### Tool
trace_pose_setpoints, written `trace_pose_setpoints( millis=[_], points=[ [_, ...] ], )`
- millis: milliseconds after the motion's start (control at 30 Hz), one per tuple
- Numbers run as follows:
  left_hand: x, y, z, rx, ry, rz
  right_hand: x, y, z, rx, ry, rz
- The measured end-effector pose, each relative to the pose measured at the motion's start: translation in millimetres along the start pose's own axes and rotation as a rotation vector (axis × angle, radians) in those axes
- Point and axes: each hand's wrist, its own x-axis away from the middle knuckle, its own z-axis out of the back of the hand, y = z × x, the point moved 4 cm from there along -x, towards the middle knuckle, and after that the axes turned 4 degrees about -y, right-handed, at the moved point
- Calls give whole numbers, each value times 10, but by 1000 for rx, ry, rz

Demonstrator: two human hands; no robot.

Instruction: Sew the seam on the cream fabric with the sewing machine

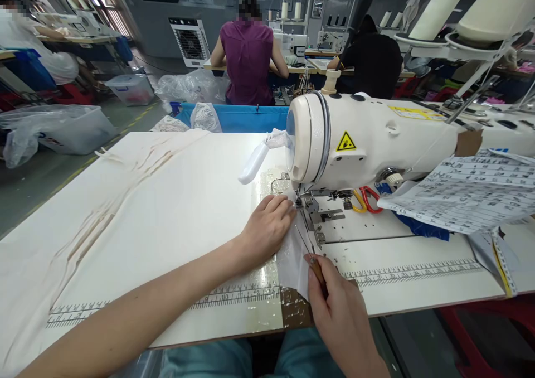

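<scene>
A white sewing machine [363,138] stands on the table, its presser foot [298,202] low over the work. A piece of white fabric [292,263] runs from under the foot toward the table's front edge. My left hand [270,224] rests on this fabric just left of the foot, fingers curled together and pressing it; the fingertips are partly hidden. Closed round the wooden handle of an awl [316,267], my right hand [340,305] is at the front edge. The awl's thin metal tip points up over the fabric toward the foot.
White cloth [100,227] lies along the table's left side. Right of the foot are red-handled scissors [371,199], printed sheets [463,191] and a tape measure [504,263]. A ruler strip [409,272] runs along the front. Co-workers sit beyond, one in a purple top [248,60].
</scene>
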Motion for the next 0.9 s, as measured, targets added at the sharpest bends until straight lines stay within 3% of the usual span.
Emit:
trace_pose_setpoints(
  millis=[167,333,467,667,900],
  points=[
    [60,172,33,116,51,-48,35,-20,3,1,-7,-15],
    [77,240,-16,93,45,-60,149,99,28,-55,-14,-40],
    [77,235,-19,79,23,-54,251,323,111,-226,-24,-208],
    [107,296,-8,55,22,-38,316,499,174,-596,-73,-630],
    [129,320,0,54,17,-46,307,486,162,-664,-69,-688]
  ],
)
